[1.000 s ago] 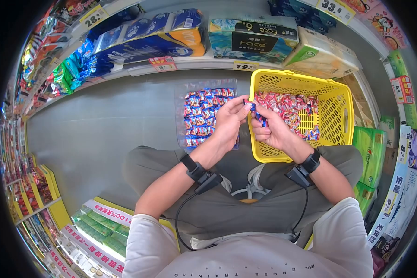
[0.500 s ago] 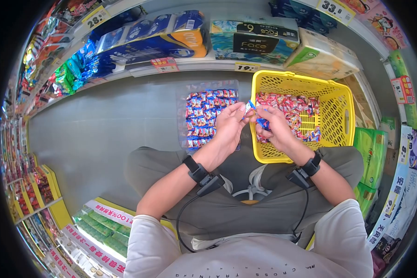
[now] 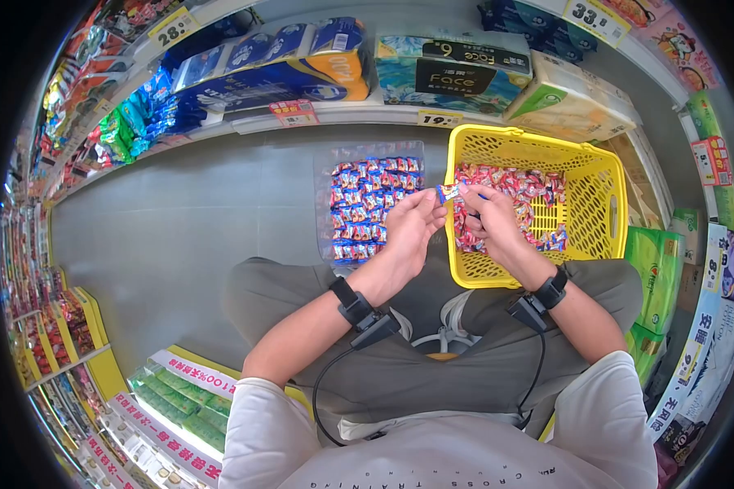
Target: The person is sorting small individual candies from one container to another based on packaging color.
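Note:
My left hand (image 3: 412, 232) and my right hand (image 3: 491, 220) meet above the near left corner of a yellow plastic basket (image 3: 595, 183). Between their fingertips they pinch one small blue and red wrapped candy (image 3: 448, 192), stretched between both hands. The basket holds a heap of red wrapped candies (image 3: 510, 191). Left of it on the floor lies a clear tray (image 3: 324, 204) filled with rows of blue and red candies (image 3: 371, 204). Both wrists wear black bands with cables.
I sit on the grey floor of a shop aisle, knees apart. A low shelf ahead carries tissue packs (image 3: 453, 69) and price tags (image 3: 438, 119). Green packs (image 3: 656, 269) stand at the right, and snack shelves (image 3: 65, 155) line the left.
Both hands have risen slightly and shifted right along the basket's rim. The candy is now held higher between the fingertips, and the blue piece under my right hand is no longer seen.

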`<state>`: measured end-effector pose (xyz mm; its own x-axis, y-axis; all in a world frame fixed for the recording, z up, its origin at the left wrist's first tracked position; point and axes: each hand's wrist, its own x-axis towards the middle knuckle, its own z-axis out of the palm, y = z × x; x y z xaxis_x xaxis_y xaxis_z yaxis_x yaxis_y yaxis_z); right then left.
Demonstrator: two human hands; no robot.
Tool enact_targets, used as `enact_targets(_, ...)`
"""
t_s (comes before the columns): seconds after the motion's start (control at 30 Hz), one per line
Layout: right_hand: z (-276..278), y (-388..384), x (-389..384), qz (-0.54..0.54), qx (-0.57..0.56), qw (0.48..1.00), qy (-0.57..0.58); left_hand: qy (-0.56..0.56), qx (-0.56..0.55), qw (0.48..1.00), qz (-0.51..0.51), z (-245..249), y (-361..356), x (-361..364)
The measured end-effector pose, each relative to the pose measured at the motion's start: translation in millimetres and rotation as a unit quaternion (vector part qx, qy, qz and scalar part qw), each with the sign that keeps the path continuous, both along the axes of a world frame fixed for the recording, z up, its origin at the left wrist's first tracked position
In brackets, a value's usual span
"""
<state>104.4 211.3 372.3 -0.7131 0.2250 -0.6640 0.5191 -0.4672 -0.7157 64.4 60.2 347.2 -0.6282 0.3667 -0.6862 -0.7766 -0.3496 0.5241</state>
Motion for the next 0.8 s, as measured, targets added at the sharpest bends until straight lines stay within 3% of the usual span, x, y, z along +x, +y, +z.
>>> enact_targets(0.23,-5,-3,1,0.03,0.075,0.997,-0.006,0.059,-0.102,0.991,-0.065,-7,0,4)
enact_targets(0.4,-6,-5,1,0.022,0.064,0.998,-0.001,0.105,-0.131,0.985,-0.041,-19,0,7)
enact_targets(0.47,-9,-5,2,-0.053,-0.021,0.998,0.005,0.013,-0.147,0.989,0.031,-39,-3,4)
enact_targets(0.5,-12,-5,3,-0.052,-0.022,0.998,0.006,0.014,-0.148,0.988,0.032,-46,-6,0)
enact_targets(0.57,-15,-3,6,-0.075,-0.132,0.988,-0.026,-0.036,-0.204,0.969,0.133,-56,-13,-14)
enact_targets(0.8,-30,4,8,-0.033,-0.225,0.973,-0.043,-0.056,-0.28,0.925,0.252,-144,-37,-53)
